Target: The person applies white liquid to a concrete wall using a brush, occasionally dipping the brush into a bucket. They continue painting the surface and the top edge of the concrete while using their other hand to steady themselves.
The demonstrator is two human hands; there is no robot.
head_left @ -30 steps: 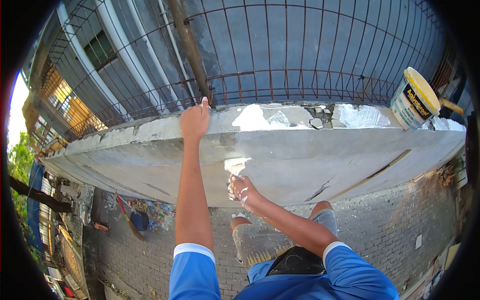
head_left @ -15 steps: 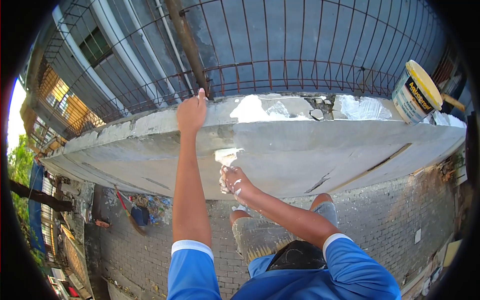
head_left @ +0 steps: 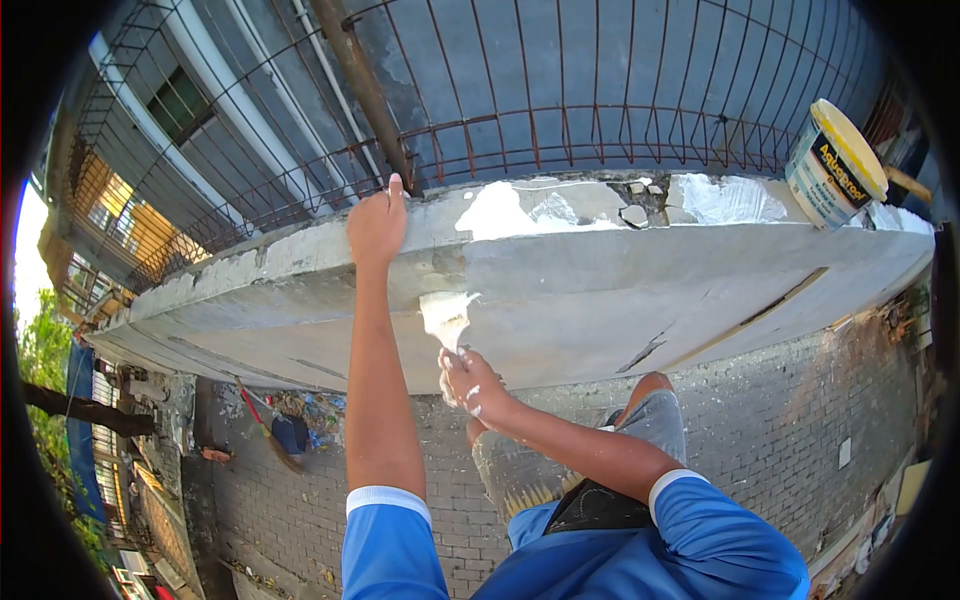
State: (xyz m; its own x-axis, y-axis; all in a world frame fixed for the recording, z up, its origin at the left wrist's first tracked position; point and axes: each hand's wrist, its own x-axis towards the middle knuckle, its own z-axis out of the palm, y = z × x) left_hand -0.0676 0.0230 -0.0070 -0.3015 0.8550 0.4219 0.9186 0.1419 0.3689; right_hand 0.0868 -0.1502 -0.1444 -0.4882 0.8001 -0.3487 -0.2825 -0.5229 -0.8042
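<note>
My right hand [head_left: 470, 383] is closed round the handle of a paintbrush [head_left: 446, 318]. White paint coats the bristles, which are against the side of the low concrete wall [head_left: 620, 275]. White smears mark the back of this hand. My left hand [head_left: 378, 228] is closed on the wall's top edge, beside a rusty post [head_left: 365, 85]; one digit points up and the other fingers are mostly hidden. White paint [head_left: 500, 212] covers part of the wall top just right of this hand.
A yellow-rimmed Aquaproof bucket [head_left: 838, 168] stands on the wall at the right. Wire fencing [head_left: 580, 100] rises behind the wall. Broken bits [head_left: 634, 214] sit in a gap on top. Below are grey paving [head_left: 760, 450] and a broom [head_left: 268, 430].
The paintbrush and my right hand have moved slightly down, and more of the brush shows. My left hand stays on the wall top; the view has shifted a little.
</note>
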